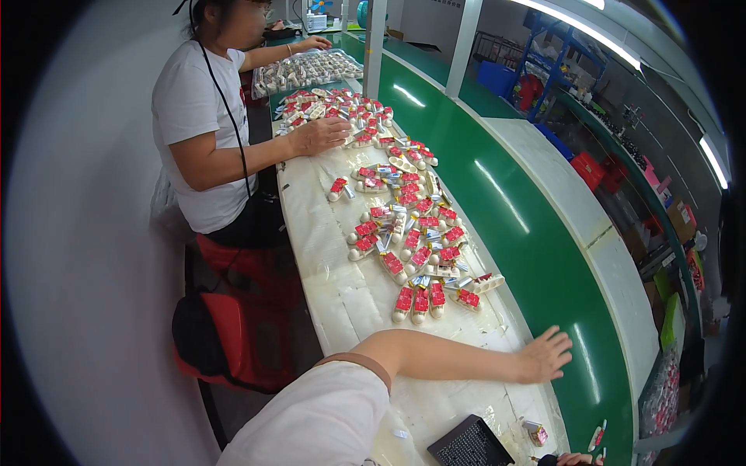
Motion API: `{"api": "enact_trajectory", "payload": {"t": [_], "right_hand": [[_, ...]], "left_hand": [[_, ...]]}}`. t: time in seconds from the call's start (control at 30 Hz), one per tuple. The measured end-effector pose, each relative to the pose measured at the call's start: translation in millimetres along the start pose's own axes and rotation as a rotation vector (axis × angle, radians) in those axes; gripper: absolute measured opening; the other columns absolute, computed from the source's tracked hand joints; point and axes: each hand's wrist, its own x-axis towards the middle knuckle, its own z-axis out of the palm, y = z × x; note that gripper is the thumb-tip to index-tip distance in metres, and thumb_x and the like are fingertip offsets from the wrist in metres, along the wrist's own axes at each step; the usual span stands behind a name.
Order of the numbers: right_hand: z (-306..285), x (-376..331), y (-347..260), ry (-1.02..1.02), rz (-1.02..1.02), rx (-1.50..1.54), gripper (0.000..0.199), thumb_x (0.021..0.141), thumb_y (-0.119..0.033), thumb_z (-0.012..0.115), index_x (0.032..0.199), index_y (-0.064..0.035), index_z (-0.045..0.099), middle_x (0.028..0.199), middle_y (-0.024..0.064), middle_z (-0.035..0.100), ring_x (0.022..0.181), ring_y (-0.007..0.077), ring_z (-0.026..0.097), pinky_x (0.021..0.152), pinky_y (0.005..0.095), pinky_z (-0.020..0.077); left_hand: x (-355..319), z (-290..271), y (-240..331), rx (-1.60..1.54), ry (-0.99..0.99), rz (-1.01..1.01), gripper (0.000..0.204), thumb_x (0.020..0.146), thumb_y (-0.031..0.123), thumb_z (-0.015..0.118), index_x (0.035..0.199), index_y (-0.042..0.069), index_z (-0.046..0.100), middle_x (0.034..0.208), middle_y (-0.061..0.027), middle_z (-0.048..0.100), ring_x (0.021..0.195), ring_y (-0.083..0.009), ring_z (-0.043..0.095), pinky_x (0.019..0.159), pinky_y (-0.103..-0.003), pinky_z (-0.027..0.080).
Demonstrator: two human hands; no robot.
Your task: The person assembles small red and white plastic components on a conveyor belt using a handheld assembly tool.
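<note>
While my left hand [546,356] lies flat and open on the worktop [350,299], right hand [579,459] barely visible, can't tell its state, those small red packets [420,299] look light, best pinched by their edges.

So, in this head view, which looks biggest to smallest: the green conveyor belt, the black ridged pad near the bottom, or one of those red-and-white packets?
1. Green conveyor belt, by far the largest.
2. Black ridged pad, though it lies close to the camera, which enlarges it.
3. One red-and-white packet, smallest.

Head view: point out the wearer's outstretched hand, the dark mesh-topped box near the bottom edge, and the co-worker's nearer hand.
outstretched hand [546,356], head view, back of the hand.
dark mesh-topped box [469,446], head view, middle of its top.
co-worker's nearer hand [325,133], head view, knuckles.
</note>
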Motion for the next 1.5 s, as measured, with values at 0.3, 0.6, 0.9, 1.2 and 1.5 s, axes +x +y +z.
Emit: {"api": "enact_trajectory", "payload": {"t": [0.3,0.6,0.9,1.2,1.5], "right_hand": [[-3.2,3.0,6.8,0.05,-0.1,0.07,0.035,0.087,-0.037,0.058,0.078,-0.0036,0.051,0.062,0.0083,0.051,0.049,0.0191,0.046,0.048,0.0304,0.0404],[4.7,-7.9,2.9,0.002,-0.156,0.044,0.033,0.086,-0.034,0.061,0.085,-0.0028,0.051,0.062,0.0087,0.053,0.048,0.0195,0.047,0.046,0.031,0.0419],[-13.9,6.6,18.4,0.043,-0.131,0.077,0.057,0.081,-0.042,0.065,0.114,-0.009,0.032,0.066,0.0031,0.043,0.047,0.0109,0.043,0.044,0.024,0.0392],[-25.4,10.6,26.4,-0.045,-0.133,0.122,0.069,0.077,-0.053,0.063,0.112,-0.0015,0.034,0.071,0.0088,0.051,0.054,0.0143,0.052,0.048,0.0241,0.0415],[-6.5,-0.5,10.2,-0.09,-0.004,0.078,0.078,0.069,-0.063,0.065,0.108,-0.0052,0.031,0.067,0.007,0.049,0.054,0.0134,0.05,0.048,0.0228,0.0405]], "left_hand": [[-7.1,-87.3,-102.2,0.444,0.114,-0.481,0.049,0.082,0.036,0.056,0.118,0.004,0.048,0.127,-0.02,0.04,0.125,-0.0387,0.03,0.101,-0.062,0.017],[-13.7,-133.0,-175.3,0.543,0.18,-0.679,0.049,0.081,0.037,0.058,0.117,0.007,0.046,0.129,-0.019,0.037,0.125,-0.0389,0.03,0.1,-0.061,0.019],[-8.3,-151.0,-220.6,0.702,0.269,-0.757,0.046,0.083,0.037,0.056,0.118,0.009,0.048,0.128,-0.0137,0.041,0.125,-0.0321,0.034,0.1,-0.061,0.023],[69.4,-25.6,-71.9,0.01,-0.008,0.157,0.034,0.076,0.01,0.063,0.109,0.009,0.055,0.112,-0.0076,0.055,0.109,-0.026,0.049,0.092,-0.038,0.039],[127.7,162.9,116.5,-0.182,-0.425,0.75,0.039,0.076,0.025,0.065,0.113,0.016,0.056,0.115,-0.0012,0.056,0.118,-0.0171,0.045,0.105,-0.047,0.024]]}}
